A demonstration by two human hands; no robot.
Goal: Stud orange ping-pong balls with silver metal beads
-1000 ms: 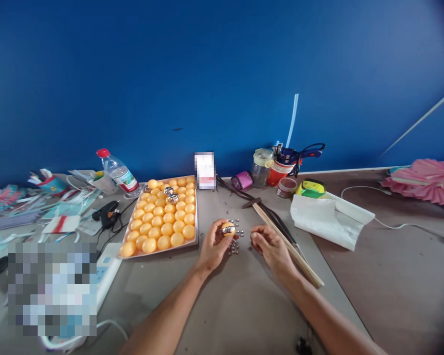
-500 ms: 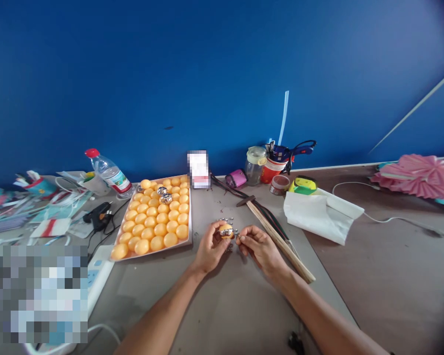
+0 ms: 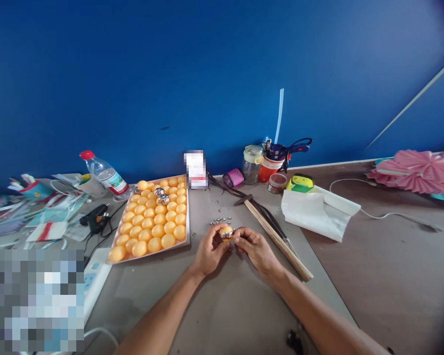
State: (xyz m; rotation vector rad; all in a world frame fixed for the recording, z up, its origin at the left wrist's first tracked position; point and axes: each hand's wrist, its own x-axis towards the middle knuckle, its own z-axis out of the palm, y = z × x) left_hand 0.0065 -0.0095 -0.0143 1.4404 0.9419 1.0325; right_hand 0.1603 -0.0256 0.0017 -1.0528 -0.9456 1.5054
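Two bare forearms rise from the bottom edge of the frame over a broad grey stretch of tabletop (image 3: 222, 310). On the left, this stretch runs up to the white side of a tray (image 3: 188, 234) of orange balls; on the right, to a slanting bundle of thin sticks (image 3: 281, 246). Beyond the sticks, a straight edge slopes toward the lower right, where a brown surface (image 3: 385, 276) begins. A blue wall (image 3: 222, 74) bounds the far side.

One orange ball (image 3: 227, 230) banded with silver beads sits at the centre, raised in the left hand (image 3: 209, 249), whose fingers and thumb are curled around it. The right hand (image 3: 257, 247) is just beside the ball's right side, its fingertips bunched; whether they pinch a bead is too small to tell. Loose beads (image 3: 219, 221) lie on the tabletop just above the left hand in the frame.

The ball's lower part is covered by fingers. Pixelated blocks hide something at the lower left and the face of a white card (image 3: 196, 170) at upper centre. A small dark object (image 3: 294, 341) near the bottom edge is hard to identify.
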